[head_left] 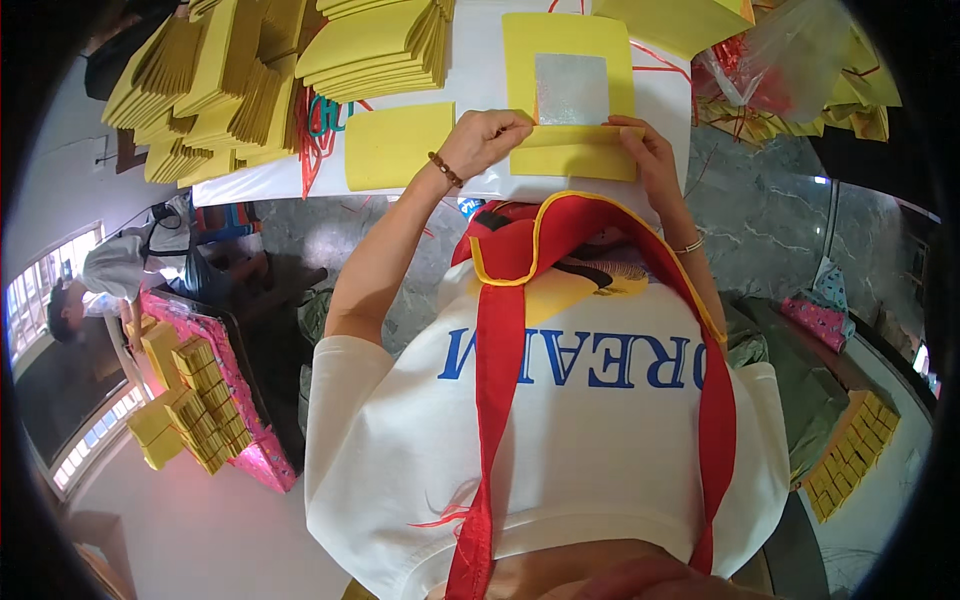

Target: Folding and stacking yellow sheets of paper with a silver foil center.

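Note:
A yellow paper sheet (518,60) with a silver square (572,88) on it lies on the white-covered table in front of me. Its near end is folded over into a flat band. My left hand (485,142) is closed at the left end of the fold, fingertips pinching the paper. At the right end, my right hand (652,160) grips the folded edge between thumb and fingers. Another flat yellow piece (398,147) rests to the left of my left hand.
Stacks of folded yellow paper (375,50) fill the table's far left. Green-handled scissors (322,116) and red strings (312,160) lie beside them. At right is a clear plastic bag (765,65). Another person (140,260) works at left near bundled yellow paper (205,395).

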### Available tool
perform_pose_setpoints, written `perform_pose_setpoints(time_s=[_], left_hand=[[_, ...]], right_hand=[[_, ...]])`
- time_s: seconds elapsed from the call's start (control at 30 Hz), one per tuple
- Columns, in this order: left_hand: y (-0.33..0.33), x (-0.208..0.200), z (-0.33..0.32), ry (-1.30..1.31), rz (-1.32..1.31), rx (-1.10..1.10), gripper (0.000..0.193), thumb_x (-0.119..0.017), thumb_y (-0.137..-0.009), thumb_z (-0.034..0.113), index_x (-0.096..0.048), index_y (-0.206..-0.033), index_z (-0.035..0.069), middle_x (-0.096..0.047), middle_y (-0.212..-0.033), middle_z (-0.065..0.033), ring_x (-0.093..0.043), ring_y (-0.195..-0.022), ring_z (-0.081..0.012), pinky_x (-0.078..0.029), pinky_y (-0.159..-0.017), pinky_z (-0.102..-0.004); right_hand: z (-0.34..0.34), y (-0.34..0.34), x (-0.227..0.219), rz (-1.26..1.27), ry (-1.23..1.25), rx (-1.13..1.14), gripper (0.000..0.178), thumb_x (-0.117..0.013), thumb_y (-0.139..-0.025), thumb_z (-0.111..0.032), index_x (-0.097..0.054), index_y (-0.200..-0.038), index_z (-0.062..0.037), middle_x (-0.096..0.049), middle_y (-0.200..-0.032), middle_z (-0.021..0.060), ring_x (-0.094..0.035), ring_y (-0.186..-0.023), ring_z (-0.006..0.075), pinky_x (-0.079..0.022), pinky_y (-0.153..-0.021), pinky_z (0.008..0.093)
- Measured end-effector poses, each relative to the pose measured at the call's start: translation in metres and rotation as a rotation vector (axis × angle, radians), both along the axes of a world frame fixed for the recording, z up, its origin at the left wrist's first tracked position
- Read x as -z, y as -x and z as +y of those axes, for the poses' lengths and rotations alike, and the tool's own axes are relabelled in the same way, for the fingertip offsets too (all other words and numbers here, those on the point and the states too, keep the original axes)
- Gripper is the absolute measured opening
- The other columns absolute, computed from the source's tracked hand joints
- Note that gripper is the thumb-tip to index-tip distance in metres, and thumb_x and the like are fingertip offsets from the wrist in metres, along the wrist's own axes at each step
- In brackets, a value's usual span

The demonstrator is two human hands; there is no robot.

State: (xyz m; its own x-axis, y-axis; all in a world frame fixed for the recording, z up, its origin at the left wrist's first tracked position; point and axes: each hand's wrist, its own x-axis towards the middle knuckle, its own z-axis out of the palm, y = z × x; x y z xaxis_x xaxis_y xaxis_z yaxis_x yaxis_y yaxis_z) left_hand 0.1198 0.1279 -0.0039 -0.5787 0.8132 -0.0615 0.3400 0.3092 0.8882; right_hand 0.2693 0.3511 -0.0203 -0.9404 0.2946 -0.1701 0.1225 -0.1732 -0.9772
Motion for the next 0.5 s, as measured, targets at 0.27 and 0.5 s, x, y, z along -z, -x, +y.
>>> perform_pose_setpoints(time_s=[0.27, 0.5], left_hand=[[-0.002, 0.001, 0.001, 0.0, -0.145, -0.058, 0.024, -0.056, -0.087, 0.022, -0.064, -0.093, 0.001, -0.057, -0.062, -0.0032, -0.047, -0.055, -0.0085, -0.041, -0.051, -0.0259], [0.006, -0.029, -0.001, -0.238, -0.343, -0.195, 0.03, -0.05, -0.092, 0.025, -0.059, -0.106, 0.001, -0.061, -0.078, -0.0034, -0.053, -0.069, -0.008, -0.043, -0.063, -0.0217]], right_hand=[[0.001, -0.001, 0.01, -0.059, 0.052, 0.027, 0.03, -0.056, -0.089, -0.017, -0.056, -0.114, 0.0, -0.061, -0.104, 0.0057, -0.057, -0.091, 0.0108, -0.045, -0.081, 0.0237], [0.003, 0.001, 0.012, -0.066, 0.042, 0.067, 0.03, -0.056, -0.089, -0.018, -0.056, -0.113, 0.0, -0.062, -0.1, 0.0048, -0.057, -0.089, 0.0104, -0.045, -0.079, 0.023]])
